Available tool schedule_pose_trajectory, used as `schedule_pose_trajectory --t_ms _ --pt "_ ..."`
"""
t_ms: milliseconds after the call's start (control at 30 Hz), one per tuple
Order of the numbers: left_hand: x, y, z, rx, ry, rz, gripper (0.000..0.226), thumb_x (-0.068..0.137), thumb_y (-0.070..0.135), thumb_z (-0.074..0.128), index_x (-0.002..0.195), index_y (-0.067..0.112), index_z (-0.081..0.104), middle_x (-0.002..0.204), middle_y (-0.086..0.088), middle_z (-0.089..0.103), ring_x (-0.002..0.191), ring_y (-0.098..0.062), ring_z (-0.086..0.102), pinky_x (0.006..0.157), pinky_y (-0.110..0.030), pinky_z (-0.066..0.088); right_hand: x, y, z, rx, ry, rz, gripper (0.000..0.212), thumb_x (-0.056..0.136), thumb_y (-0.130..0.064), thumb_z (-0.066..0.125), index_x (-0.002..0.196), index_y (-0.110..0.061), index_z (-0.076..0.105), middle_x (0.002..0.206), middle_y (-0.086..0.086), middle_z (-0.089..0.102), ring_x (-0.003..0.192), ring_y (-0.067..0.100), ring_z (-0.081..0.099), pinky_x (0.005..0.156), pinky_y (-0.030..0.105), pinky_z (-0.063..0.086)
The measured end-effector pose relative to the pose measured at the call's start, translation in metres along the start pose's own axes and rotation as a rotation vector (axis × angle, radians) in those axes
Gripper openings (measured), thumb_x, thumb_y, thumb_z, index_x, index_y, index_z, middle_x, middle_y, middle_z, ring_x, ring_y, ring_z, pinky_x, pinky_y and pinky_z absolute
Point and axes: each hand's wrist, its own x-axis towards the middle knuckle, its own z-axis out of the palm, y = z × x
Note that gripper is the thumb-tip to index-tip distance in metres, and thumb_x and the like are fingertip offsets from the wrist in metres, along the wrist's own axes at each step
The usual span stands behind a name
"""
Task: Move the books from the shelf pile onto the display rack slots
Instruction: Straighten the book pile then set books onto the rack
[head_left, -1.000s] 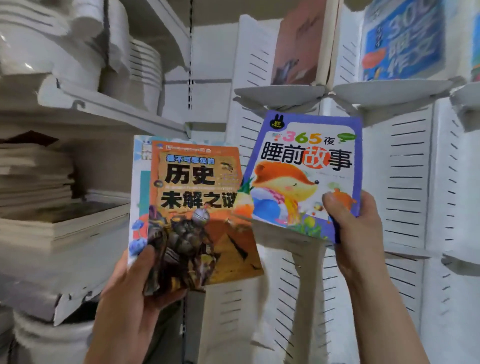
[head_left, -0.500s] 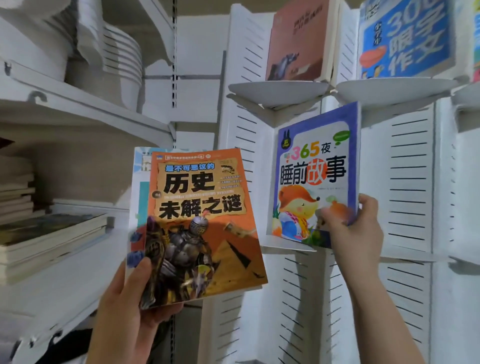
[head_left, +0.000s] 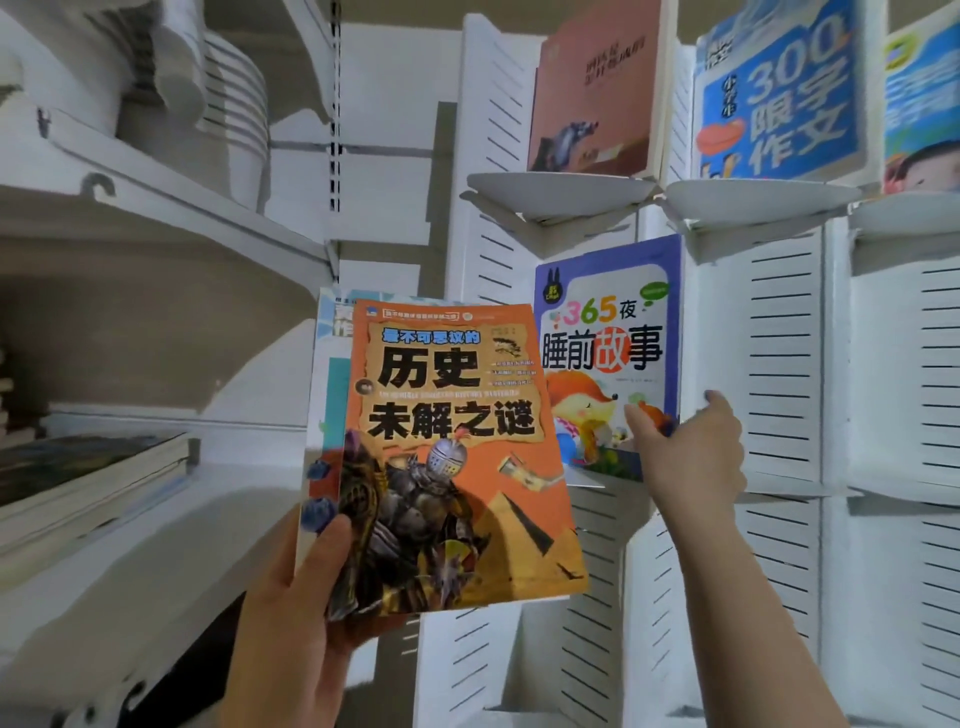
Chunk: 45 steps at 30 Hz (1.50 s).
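A person's right hand (head_left: 685, 447) pinches the lower right corner of a purple-bordered paperback storybook (head_left: 608, 343) (a cartoon fox smiles on its cover), thumb on the front and fingers curled behind. The book stands upright in a middle-tier slot of the white slatted display rack (head_left: 779, 364). Its bottom edge appears to meet the slot's ledge, though the corner under the hand is hidden. Just left of the rack's slot, the left hand (head_left: 301, 597) grips an orange paperback with an armoured knight (head_left: 457, 457) by its lower left corner, thumb across the cover. A white-and-teal book (head_left: 332, 332) is tucked behind it. Further left of the rack, a dark-topped shelf pile of books (head_left: 88, 467) lies flat. On the rack's upper tier stand a brown-covered book (head_left: 592, 88) and a blue-covered book (head_left: 774, 93). The step in hand looks like seating the storybook. It likely pays to press it back against the slats and square on the ledge before the thumb lets go, since a thin paperback may slump forward.
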Motion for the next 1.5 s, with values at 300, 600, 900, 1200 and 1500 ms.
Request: schedule_pose_trajectory --t_ms 300,600,900,1200,1500 --pt "-0.005 0.0 0.007 0.005 0.03 0.058 0.04 0.087 0.013 0.05 0.124 0.026 0.057 0.101 -0.007 0.071 0.083 -0.027 0.071 0.05 -0.033 0.056 -0.102 -0.016 -0.049 0.568 -0.855 0.018 0.07 0.061 -0.058 0.067 0.126 -0.035 0.053 0.116 -0.009 0.066 0.103 0.012 0.065 0.092 0.037 0.052" --pt "-0.007 -0.001 0.015 0.097 0.024 0.044 0.019 0.089 0.008 0.05 0.089 0.025 0.06 0.073 -0.001 0.068 0.077 -0.025 0.064 0.045 -0.031 0.055 -0.108 -0.004 -0.044 0.669 -0.68 0.073 0.036 0.059 -0.026 0.069 0.087 -0.007 0.059 0.072 0.004 0.067 0.052 0.014 0.06 0.042 0.021 0.044" --pt "0.001 -0.005 0.006 0.148 0.086 0.073 0.034 0.088 0.011 0.053 0.119 0.026 0.055 0.089 -0.004 0.07 0.068 -0.026 0.068 0.042 -0.03 0.054 -0.044 -0.005 -0.061 0.731 -0.27 0.068 0.02 0.082 0.002 0.063 0.077 -0.014 0.052 0.076 0.007 0.061 0.065 0.024 0.06 0.055 0.034 0.054" --pt "0.005 0.0 0.006 0.11 0.121 0.1 0.034 0.09 0.01 0.051 0.122 0.022 0.055 0.089 -0.009 0.068 0.064 -0.027 0.065 0.036 -0.026 0.05 -0.012 -0.008 -0.021 0.281 0.078 -0.129 0.021 0.09 -0.023 0.058 0.105 -0.013 0.045 0.089 -0.002 0.055 0.083 0.023 0.055 0.074 0.037 0.045" --pt "0.013 -0.002 -0.002 0.108 0.083 0.102 0.034 0.086 0.013 0.053 0.119 0.023 0.058 0.09 -0.011 0.069 0.056 -0.025 0.068 0.035 -0.025 0.048 -0.021 -0.002 0.017 0.052 0.074 -0.221 0.05 0.089 -0.017 0.058 0.134 -0.02 0.036 0.117 0.004 0.064 0.1 0.03 0.062 0.071 0.031 0.039"
